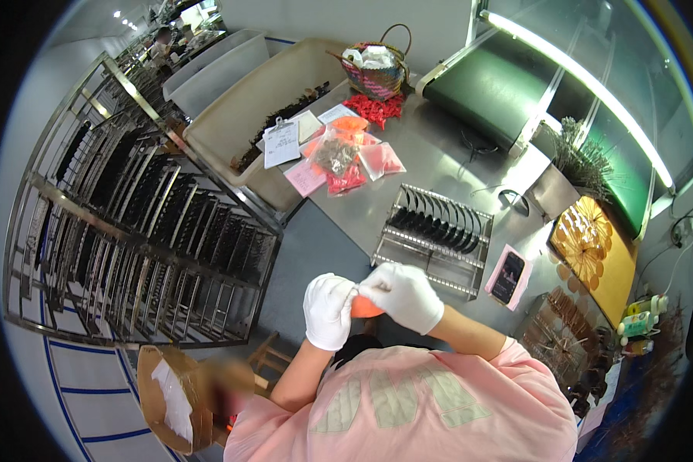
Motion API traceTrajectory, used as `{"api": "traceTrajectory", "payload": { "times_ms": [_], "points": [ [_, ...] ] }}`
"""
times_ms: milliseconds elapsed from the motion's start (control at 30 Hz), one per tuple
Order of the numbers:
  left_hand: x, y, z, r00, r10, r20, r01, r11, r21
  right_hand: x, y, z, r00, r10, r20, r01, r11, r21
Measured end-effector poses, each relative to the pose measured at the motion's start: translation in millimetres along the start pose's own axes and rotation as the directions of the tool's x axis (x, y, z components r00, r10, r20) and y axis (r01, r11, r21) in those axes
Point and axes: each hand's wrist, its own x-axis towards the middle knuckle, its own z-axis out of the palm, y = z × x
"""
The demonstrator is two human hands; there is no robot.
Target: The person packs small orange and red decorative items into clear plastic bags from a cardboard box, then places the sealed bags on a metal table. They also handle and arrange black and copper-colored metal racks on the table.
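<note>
Both hands wear white gloves and meet in front of my body. My left hand [328,312] pinches the upper left edge of a thin, smooth orange piece [366,308], whose exact kind I cannot tell. From the other side, my right hand [407,297] grips its top edge, fingertips nearly touching those of the left. Glove fingers cover much of the piece. Just beyond my right hand, a wire rack [427,267] on the steel table [346,216] holds a row of dark curved lenses [436,222] on edge.
A phone [509,277] lies right of the rack. Farther back are plastic bags [382,160], a clipboard [281,143] and a woven basket [375,72]. A loaded metal trolley [144,231] stands left, with large plastic tubs [219,133] behind. A green conveyor belt [491,86] is at back right.
</note>
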Motion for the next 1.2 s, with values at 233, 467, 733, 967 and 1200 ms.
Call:
{"api": "traceTrajectory", "payload": {
  "times_ms": [233,467,733,967,1200],
  "points": [
    [113,-57,29,0.994,0.082,-0.079,-0.092,0.987,-0.134,115,4,-56,0.998,-0.064,0.003,0.063,0.975,-0.211],
    [176,-116,62,0.987,0.162,0.018,-0.159,0.982,-0.102,178,36,-56,0.996,0.004,-0.084,-0.022,0.978,-0.206],
    [211,-210,101,0.998,0.010,0.063,-0.016,0.994,0.104,257,113,-84,0.933,0.187,-0.308,-0.248,0.954,-0.171],
    [251,-244,108,0.901,-0.431,-0.037,0.390,0.846,-0.364,325,196,-81,0.763,0.074,-0.642,-0.233,0.958,-0.167],
    [301,-124,10,0.887,0.341,0.311,-0.320,0.940,-0.117,253,297,-72,0.966,0.237,-0.103,-0.258,0.871,-0.419]
  ]
}}
